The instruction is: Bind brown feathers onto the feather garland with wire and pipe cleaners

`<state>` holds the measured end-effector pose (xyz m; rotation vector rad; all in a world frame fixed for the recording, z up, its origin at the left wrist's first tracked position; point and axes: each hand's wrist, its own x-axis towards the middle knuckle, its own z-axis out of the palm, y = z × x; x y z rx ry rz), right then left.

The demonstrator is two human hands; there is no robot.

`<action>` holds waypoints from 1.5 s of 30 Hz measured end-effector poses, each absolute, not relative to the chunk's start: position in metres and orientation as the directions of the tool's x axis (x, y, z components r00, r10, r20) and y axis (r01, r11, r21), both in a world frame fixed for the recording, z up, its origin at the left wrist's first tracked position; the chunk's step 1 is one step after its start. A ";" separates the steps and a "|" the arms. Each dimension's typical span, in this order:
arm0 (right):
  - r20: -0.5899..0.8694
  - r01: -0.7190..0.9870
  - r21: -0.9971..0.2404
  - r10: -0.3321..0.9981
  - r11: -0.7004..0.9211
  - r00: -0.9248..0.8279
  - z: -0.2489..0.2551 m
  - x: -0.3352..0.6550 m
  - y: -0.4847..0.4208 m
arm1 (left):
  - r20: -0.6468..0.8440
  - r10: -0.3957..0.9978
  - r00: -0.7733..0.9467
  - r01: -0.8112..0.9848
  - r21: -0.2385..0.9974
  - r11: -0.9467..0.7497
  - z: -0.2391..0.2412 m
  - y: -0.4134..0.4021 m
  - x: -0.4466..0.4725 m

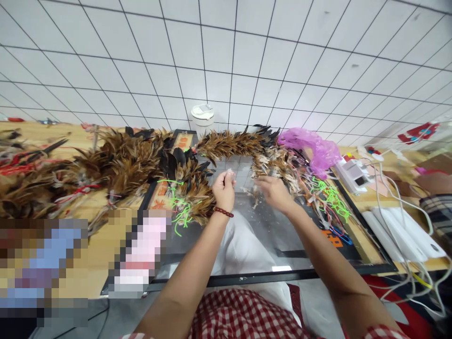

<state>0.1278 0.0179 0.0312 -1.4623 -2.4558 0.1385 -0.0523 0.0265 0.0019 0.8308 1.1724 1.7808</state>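
Observation:
My left hand (225,186), with a beaded bracelet on its wrist, is closed in a pinch over the glossy black table surface. A small whitish spot shows at its fingertips, too small to name. To the right, my right hand (276,192) reaches out with its fingers stretched, slightly blurred, close to some loose pale feathers (256,200). A pile of brown and white feathers (282,169) lies just behind it. Left of my left hand sits a bundle of brown and black feathers (197,193) with bright green ties (181,207).
More feather bundles (130,155) cover the left side, and another row (229,143) lies along the back. A purple plastic bag (310,146), green strings (332,200), a white charger (353,174) and cables are at the right. A white lidded tub (203,115) stands by the tiled wall. Another person's sleeve (438,216) shows far right.

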 end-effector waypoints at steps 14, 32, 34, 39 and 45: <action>0.086 0.922 -0.290 0.966 0.257 -0.242 0.021 0.078 0.021 | -0.005 0.939 -0.345 -0.301 0.948 -0.106 -0.011 0.025 -0.043; 0.398 0.677 -0.613 0.900 0.407 -0.181 0.024 0.076 0.014 | -0.188 0.974 -0.124 -0.536 0.839 0.094 -0.009 0.021 -0.035; 0.389 0.711 -0.563 0.894 0.421 -0.221 0.025 0.077 0.012 | -0.181 0.971 -0.156 -0.479 0.874 0.086 -0.010 0.021 -0.035; 0.400 0.639 -0.639 0.894 0.429 -0.200 0.026 0.087 0.012 | -0.179 0.970 -0.167 -0.419 0.903 0.095 -0.009 0.021 -0.037; 0.403 0.424 -0.817 0.913 0.391 -0.064 0.021 0.089 0.018 | -0.110 0.990 -0.086 -0.367 0.927 0.071 -0.002 0.019 -0.037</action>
